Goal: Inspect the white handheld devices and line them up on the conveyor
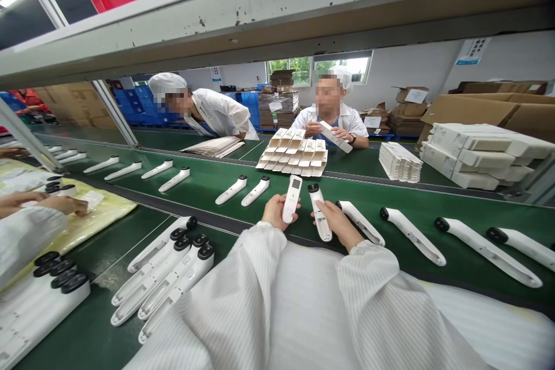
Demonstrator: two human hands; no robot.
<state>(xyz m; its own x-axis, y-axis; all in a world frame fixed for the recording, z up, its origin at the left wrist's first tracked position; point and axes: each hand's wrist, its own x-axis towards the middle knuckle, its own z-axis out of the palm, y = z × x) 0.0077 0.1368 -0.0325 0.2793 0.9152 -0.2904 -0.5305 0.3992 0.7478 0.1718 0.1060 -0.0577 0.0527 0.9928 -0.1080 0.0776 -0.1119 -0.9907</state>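
Note:
My left hand (276,212) is closed round a white handheld device (292,199) that stands upright, its small grey screen facing me. Just to the right, my right hand (340,224) grips a second white device (320,214) with a black head and an open hollow in its handle. The two devices are apart, held over the green belt (199,191). Similar white devices lie in a row on the belt, one of them (362,222) close behind my right hand. A group of several more (167,272) lies at the left of my sleeves.
Across the belt, one person (217,110) leans over flat cartons (214,146); another (332,110) holds a white box beside open boxes (295,153). A co-worker's hands (65,205) are at the left. A metal shelf (260,6) runs overhead. Stacked white boxes (481,156) stand right.

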